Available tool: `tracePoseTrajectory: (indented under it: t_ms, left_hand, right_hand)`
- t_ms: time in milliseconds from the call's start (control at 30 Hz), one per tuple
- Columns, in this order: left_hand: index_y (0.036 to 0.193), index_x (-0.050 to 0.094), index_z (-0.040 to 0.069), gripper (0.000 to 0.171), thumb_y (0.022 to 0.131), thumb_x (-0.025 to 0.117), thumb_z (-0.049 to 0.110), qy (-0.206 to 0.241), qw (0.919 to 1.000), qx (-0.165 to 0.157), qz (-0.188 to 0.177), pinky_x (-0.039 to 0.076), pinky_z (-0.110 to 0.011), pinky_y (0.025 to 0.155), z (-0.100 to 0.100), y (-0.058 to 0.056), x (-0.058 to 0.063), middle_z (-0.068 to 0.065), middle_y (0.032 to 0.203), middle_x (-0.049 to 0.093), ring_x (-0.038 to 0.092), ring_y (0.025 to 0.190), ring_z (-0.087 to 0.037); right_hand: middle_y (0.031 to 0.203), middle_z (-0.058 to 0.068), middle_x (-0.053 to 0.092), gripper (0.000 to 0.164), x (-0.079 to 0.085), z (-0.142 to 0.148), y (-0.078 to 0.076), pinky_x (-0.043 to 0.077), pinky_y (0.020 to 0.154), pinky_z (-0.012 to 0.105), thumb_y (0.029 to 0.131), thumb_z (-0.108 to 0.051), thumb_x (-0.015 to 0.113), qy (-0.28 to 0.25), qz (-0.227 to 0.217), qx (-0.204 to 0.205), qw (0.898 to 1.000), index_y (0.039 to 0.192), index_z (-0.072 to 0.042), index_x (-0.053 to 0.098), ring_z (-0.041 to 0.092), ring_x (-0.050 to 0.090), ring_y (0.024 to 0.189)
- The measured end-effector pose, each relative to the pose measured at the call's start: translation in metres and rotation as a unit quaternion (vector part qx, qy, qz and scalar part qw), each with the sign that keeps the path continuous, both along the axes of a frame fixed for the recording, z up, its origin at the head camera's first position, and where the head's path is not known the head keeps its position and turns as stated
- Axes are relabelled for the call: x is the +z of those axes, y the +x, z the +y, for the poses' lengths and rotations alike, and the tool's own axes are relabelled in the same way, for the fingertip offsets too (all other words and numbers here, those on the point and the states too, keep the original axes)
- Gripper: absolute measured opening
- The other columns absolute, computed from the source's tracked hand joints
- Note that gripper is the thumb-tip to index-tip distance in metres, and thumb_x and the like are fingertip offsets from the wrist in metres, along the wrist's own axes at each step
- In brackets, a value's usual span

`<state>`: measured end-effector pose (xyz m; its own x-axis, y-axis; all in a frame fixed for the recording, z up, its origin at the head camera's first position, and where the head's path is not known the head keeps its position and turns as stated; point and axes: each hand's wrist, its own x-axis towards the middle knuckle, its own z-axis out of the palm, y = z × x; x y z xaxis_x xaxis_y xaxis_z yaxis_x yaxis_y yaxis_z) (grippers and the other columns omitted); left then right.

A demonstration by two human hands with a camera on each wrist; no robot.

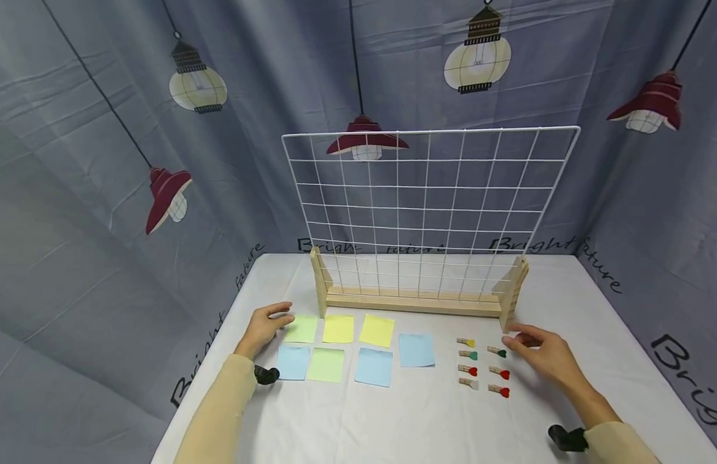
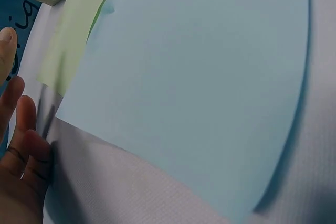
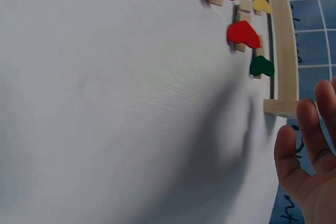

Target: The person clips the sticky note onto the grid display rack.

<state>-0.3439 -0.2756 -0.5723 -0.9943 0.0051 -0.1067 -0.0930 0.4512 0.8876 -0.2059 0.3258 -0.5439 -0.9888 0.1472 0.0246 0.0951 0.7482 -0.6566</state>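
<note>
Left hand and right hand both loose, nothing gripped. Notes are lower centre, clips lower right of frame; honestly, a careless sleeve could drag those notes crooked.

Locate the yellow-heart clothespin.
In the head view, the yellow-heart clothespin lies right of centre, heading the left clothespin column, just beyond a green-heart clothespin.

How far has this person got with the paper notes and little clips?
Done, it seems: seven notes and seven clips lie spread on the white tabletop. In hand: nothing; the left hand is by a green note, the right hand beside the clips. Remaining: probably fastening notes to the wire grid, where none hangs yet.
</note>
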Motion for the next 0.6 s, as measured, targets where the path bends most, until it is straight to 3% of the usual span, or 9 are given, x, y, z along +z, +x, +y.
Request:
tracePoseTrajectory:
  t_ms: [67, 167, 300, 400, 600]
  left_hand:
    - [0.141, 0.064, 0.013, 0.050, 0.094, 0.077, 0.023, -0.002, 1.0000, 0.000, -0.001, 0.050, -0.047, 0.107, -0.001, -0.001, -0.001, -0.016, 0.147, 0.059, 0.058, 0.133, -0.035]
    - [0.139, 0.065, 0.012, 0.049, 0.093, 0.078, 0.022, -0.004, 1.0000, 0.007, -0.001, 0.051, -0.045, 0.107, -0.002, -0.003, -0.004, -0.017, 0.145, 0.061, 0.055, 0.137, -0.035]
    - [0.139, 0.065, 0.009, 0.048, 0.093, 0.078, 0.017, 0.020, 0.9993, 0.024, -0.019, 0.057, -0.031, 0.079, -0.005, 0.000, -0.011, -0.019, 0.142, 0.062, 0.067, 0.100, -0.027]
    - [0.139, 0.064, 0.006, 0.048, 0.092, 0.077, 0.010, 0.056, 0.9972, 0.038, -0.033, 0.052, -0.025, 0.061, -0.007, 0.002, -0.016, -0.021, 0.140, 0.063, 0.061, 0.070, -0.018]
    - [0.138, 0.064, 0.003, 0.047, 0.092, 0.077, 0.007, 0.088, 0.9955, 0.031, -0.019, 0.051, -0.021, 0.055, 0.000, -0.004, -0.016, -0.024, 0.137, 0.065, 0.057, 0.058, -0.009]
  right_hand:
    - [0.098, 0.007, 0.070, 0.057, -0.005, 0.000, 0.000, 0.047, 0.069, 0.025, 0.097, -0.044, 0.072, -0.002, -0.001, 0.000, 1.000, 0.134, -0.003, 0.065, 0.030, 0.065, 0.099]
    - [0.102, 0.010, 0.071, 0.055, -0.011, -0.001, 0.002, 0.048, 0.069, 0.024, 0.097, -0.042, 0.072, -0.008, -0.003, 0.000, 1.000, 0.133, -0.002, 0.066, 0.029, 0.065, 0.099]
    - [0.109, 0.013, 0.070, 0.054, -0.024, -0.003, 0.007, 0.050, 0.071, 0.024, 0.096, -0.037, 0.073, -0.021, -0.014, 0.001, 1.000, 0.135, 0.000, 0.065, 0.029, 0.066, 0.100]
    - [0.112, 0.014, 0.070, 0.052, -0.033, -0.004, 0.009, 0.051, 0.072, 0.023, 0.096, -0.034, 0.075, -0.032, -0.020, 0.002, 0.999, 0.135, -0.001, 0.065, 0.029, 0.067, 0.101]
    - [0.119, 0.020, 0.068, 0.051, -0.037, 0.001, 0.003, 0.053, 0.066, 0.022, 0.097, -0.029, 0.074, -0.068, -0.008, -0.012, 0.998, 0.138, -0.002, 0.062, 0.028, 0.065, 0.101]
